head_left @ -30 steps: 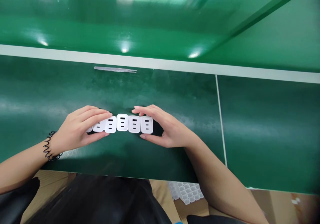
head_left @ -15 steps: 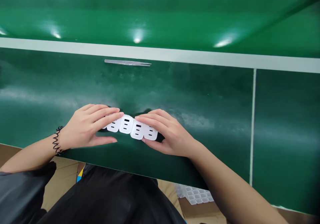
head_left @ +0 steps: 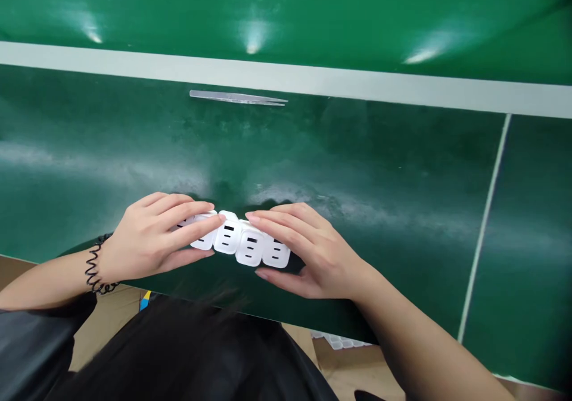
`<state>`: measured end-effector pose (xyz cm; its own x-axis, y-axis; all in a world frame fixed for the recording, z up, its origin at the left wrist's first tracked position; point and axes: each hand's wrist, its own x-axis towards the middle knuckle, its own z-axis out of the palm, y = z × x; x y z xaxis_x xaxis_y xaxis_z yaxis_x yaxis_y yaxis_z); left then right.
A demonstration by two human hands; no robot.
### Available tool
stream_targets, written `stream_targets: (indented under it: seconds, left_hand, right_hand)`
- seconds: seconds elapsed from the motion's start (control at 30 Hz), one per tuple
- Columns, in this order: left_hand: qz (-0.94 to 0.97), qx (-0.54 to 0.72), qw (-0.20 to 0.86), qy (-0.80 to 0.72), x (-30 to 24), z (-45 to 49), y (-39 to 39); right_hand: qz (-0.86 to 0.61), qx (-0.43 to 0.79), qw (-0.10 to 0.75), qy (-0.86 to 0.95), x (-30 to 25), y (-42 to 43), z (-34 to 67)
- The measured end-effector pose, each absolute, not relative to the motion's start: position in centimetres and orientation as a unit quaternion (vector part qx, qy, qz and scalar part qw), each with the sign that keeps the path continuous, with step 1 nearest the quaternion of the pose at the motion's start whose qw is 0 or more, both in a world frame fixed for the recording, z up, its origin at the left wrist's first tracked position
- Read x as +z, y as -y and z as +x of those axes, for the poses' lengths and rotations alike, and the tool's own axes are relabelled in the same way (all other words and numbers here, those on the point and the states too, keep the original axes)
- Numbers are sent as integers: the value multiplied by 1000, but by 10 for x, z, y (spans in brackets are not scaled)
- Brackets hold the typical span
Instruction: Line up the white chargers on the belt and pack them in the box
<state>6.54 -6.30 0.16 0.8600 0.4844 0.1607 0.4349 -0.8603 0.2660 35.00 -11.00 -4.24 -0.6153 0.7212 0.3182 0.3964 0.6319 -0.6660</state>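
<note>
Several white USB chargers [head_left: 226, 240] stand side by side in a slightly crooked row near the front edge of the green table. Their port faces, each with one wide slot and two small ones, point up toward me. My left hand [head_left: 152, 234] curls over the left end of the row, fingers across the far side and thumb along the near side, hiding part of those chargers. Around the right end curves my right hand [head_left: 317, 249], its fingertips touching the tops and its thumb low beside the near side.
Metal tweezers [head_left: 236, 98] lie farther back on the table, just before a pale strip [head_left: 339, 83]. A thin white line [head_left: 485, 228] crosses the table at the right. Below the front edge, a clear plastic tray [head_left: 344, 342] shows partly above cardboard.
The view has shifted, so the tweezers and pale strip sit higher. My left thumb has come in against the near side of the row. Both hands stay at the chargers.
</note>
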Motion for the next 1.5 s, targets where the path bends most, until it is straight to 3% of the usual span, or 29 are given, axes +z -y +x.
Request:
stream_targets:
  seconds: [0.63,1.5]
  left_hand:
    - [958,115,109,-239,1,66,63]
    - [959,103,105,-241,1,65,65]
  right_hand:
    - [-371,236,315,841,-44,116,345]
    - [-389,235,281,845,-44,119,343]
